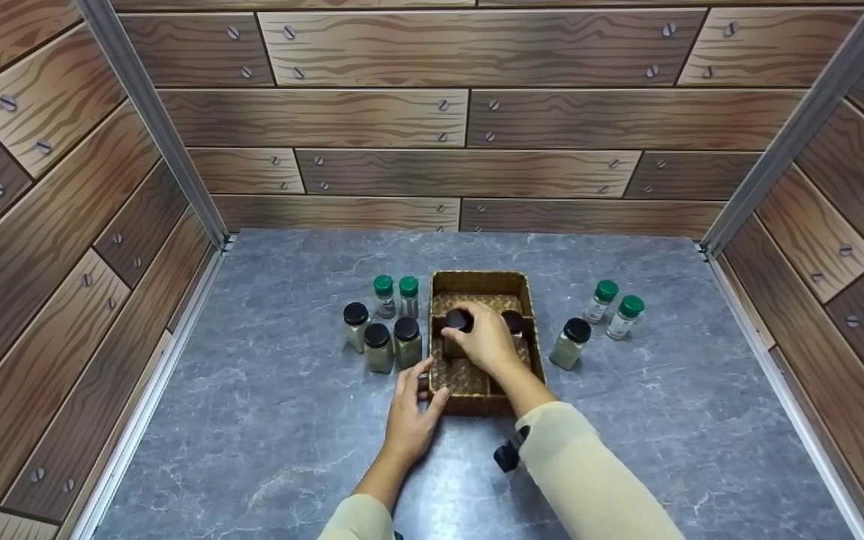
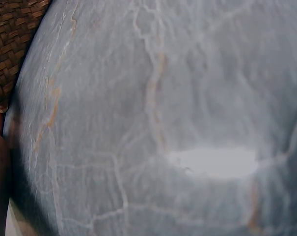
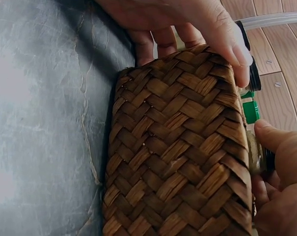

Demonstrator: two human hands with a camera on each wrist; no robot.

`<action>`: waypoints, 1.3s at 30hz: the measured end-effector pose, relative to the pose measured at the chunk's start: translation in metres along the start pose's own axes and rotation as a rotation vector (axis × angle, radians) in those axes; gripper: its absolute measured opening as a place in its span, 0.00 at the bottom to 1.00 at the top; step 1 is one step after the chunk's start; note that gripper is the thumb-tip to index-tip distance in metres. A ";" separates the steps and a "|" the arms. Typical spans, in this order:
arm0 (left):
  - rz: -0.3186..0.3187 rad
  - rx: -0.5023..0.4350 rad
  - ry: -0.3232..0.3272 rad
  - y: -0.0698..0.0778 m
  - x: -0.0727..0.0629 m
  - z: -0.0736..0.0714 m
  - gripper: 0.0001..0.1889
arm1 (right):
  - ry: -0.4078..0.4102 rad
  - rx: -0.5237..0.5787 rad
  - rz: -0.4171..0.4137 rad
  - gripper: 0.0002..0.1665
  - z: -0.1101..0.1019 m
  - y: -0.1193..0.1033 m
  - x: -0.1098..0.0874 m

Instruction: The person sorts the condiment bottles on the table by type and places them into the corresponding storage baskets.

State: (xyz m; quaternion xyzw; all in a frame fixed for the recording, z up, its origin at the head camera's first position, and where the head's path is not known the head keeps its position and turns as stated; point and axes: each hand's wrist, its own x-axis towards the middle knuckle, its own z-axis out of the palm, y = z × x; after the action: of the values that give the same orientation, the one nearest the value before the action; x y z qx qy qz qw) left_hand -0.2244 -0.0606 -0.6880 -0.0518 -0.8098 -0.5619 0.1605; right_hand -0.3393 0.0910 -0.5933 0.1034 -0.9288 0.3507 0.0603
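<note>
- Head view: right hand point(image 1: 486, 336) grips a black-capped spice jar point(image 1: 458, 320) near its cap, over the near-left compartment of the woven basket point(image 1: 477, 407); held from above, probably because wall and divider limit side access. Base contact: cannot tell.
- Same view: left hand point(image 1: 411, 420) lies fingers extended at the basket's near-left corner, grasping nothing; likely steadies it on the counter point(image 1: 252, 435).
- Same view: second jar point(image 1: 512, 321) right of the divider, partly hidden. Three black-capped jars point(image 1: 378, 349) and two green-capped bottles point(image 1: 384, 296) stand left; fewer stand right. Both groups presumably within reach.
- Left wrist view: basket wall at frame edge; hand mostly cropped.
- Right wrist view: left thumb at rim, fingers along outer wall, consistent with bracing.
</note>
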 end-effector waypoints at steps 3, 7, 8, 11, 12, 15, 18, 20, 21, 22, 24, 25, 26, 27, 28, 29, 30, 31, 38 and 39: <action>0.003 0.003 0.002 0.000 0.000 -0.001 0.29 | -0.009 -0.003 0.006 0.32 0.000 0.000 0.000; 0.002 0.004 0.000 0.000 0.000 -0.001 0.29 | -0.017 -0.001 0.013 0.32 -0.001 -0.001 0.000; 0.002 0.004 -0.001 0.000 0.000 -0.001 0.29 | -0.018 0.000 0.015 0.32 -0.001 -0.001 0.001; 0.002 0.005 0.000 -0.001 0.000 0.000 0.29 | -0.019 -0.003 0.016 0.32 0.000 -0.001 0.001; 0.001 0.007 0.001 -0.001 0.000 0.000 0.29 | -0.021 -0.003 0.017 0.32 0.000 -0.001 0.001; -0.004 0.011 0.001 -0.001 0.000 0.000 0.29 | -0.024 -0.007 0.011 0.33 0.000 -0.001 0.001; -0.010 0.012 -0.001 -0.001 0.000 0.000 0.29 | -0.024 -0.003 -0.002 0.34 0.001 -0.001 0.000; -0.015 0.009 -0.002 -0.001 0.000 0.000 0.30 | -0.020 -0.003 -0.013 0.34 0.001 -0.001 0.000; -0.017 0.008 -0.003 -0.001 0.000 0.000 0.30 | -0.021 0.000 -0.010 0.34 0.001 -0.002 -0.001; -0.020 0.006 -0.005 -0.001 0.000 -0.001 0.30 | -0.023 0.004 -0.007 0.35 0.000 -0.002 -0.001; -0.026 0.003 -0.008 -0.001 0.000 -0.001 0.30 | -0.028 0.007 -0.001 0.36 -0.001 -0.003 -0.001; -0.028 0.001 -0.009 0.000 0.000 -0.001 0.30 | -0.031 0.010 0.004 0.36 -0.002 -0.004 -0.002; -0.029 0.000 -0.010 0.000 0.000 0.000 0.30 | -0.033 0.012 0.007 0.36 -0.003 -0.004 -0.002; -0.030 -0.001 -0.011 0.000 0.001 0.000 0.30 | -0.035 0.012 0.011 0.37 -0.004 -0.005 -0.003; -0.030 -0.003 -0.011 0.000 0.001 0.000 0.30 | -0.034 0.010 0.006 0.37 -0.005 -0.005 -0.003; -0.029 -0.003 -0.011 0.000 0.001 0.001 0.30 | -0.035 0.006 0.004 0.37 -0.006 -0.005 -0.004; -0.027 0.000 -0.010 0.000 0.001 0.001 0.30 | -0.035 0.002 0.001 0.37 -0.007 -0.006 -0.004; -0.025 0.003 -0.009 0.000 0.001 0.001 0.30 | -0.035 -0.002 -0.004 0.37 -0.009 -0.006 -0.005; -0.013 0.023 0.008 -0.001 0.000 0.002 0.29 | -0.020 -0.004 -0.039 0.35 -0.015 -0.008 -0.010; -0.011 0.023 0.009 -0.001 0.000 0.002 0.29 | -0.022 0.003 -0.036 0.34 -0.017 -0.008 -0.011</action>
State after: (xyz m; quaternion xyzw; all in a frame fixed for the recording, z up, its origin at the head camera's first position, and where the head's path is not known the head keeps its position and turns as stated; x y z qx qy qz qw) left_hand -0.2250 -0.0593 -0.6894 -0.0429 -0.8158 -0.5537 0.1616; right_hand -0.3259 0.0977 -0.5778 0.1242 -0.9269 0.3496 0.0564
